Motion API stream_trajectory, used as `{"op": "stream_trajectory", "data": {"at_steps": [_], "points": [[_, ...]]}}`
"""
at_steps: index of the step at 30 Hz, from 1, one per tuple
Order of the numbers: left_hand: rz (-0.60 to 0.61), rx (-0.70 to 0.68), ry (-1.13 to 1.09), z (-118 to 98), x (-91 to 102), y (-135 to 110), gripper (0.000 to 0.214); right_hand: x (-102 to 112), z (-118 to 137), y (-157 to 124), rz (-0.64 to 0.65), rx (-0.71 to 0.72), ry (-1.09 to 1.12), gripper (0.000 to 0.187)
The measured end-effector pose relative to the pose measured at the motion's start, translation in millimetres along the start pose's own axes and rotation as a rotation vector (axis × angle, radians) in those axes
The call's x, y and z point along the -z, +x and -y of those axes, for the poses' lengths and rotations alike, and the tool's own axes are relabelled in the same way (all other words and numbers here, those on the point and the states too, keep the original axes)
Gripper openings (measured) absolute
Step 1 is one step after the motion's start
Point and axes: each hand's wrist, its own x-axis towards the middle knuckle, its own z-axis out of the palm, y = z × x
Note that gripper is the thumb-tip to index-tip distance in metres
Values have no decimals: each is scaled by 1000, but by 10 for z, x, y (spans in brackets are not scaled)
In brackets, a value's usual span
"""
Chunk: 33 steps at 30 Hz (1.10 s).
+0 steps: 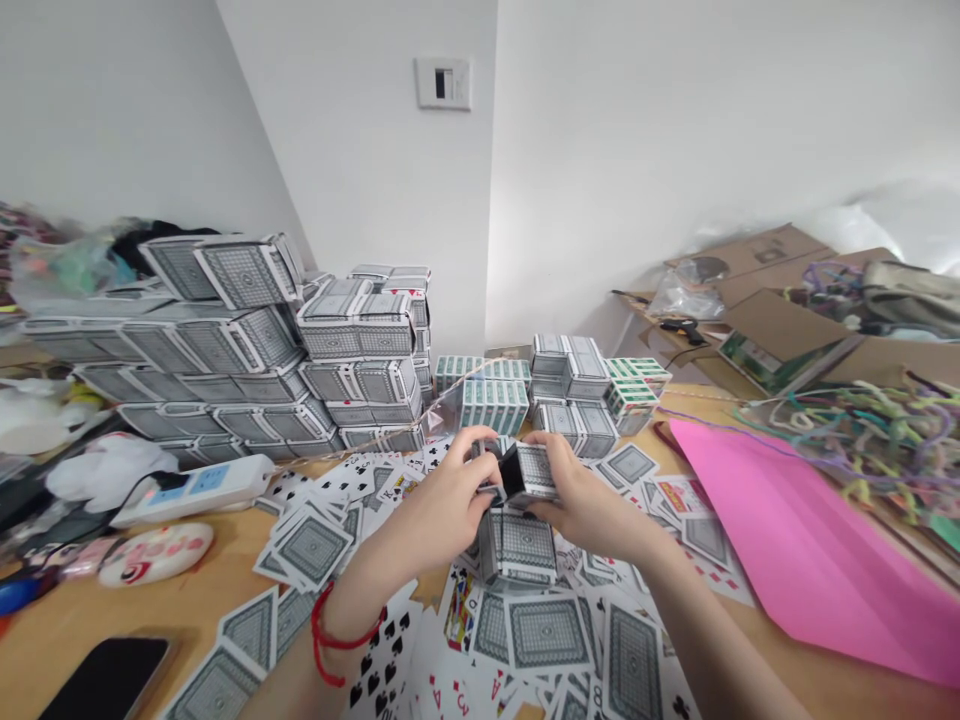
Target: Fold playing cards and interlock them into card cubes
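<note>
Loose grey-backed paper playing cards (547,632) cover much of the wooden counter (199,600) at bottom centre. At the frame's centre, the right hand (581,490) clamps a small box-shaped block faced with grey card backs (536,472), just above a similar block (525,545). The left hand (457,490) curls beside the held block's left side; whether it grips anything, I cannot tell. Light, even pressure on opposite faces should keep the block square.

At the centre of the frame, the left hand (459,487) and right hand (576,490) grip a card block (534,472) from either side, above a second block (527,548). Loose playing cards (547,632) spread across the lower centre; stacked blocks (247,345) rise at left, and a pink sheet (802,540) lies lower right.
</note>
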Motion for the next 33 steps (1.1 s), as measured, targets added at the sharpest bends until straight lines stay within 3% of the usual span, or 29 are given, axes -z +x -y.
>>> {"op": "stream_trajectory", "data": {"at_steps": [17,24,33], "points": [[26,-125,39,36,-61,27,24,-43,9,19,-16,27,-35,59],[0,-84,-66,121,-75,42,59,-35,-1,14,-18,37,-22,59],[52,-50,-22,180,-53,62,51,-30,19,12,-6,40,-32,59]]}}
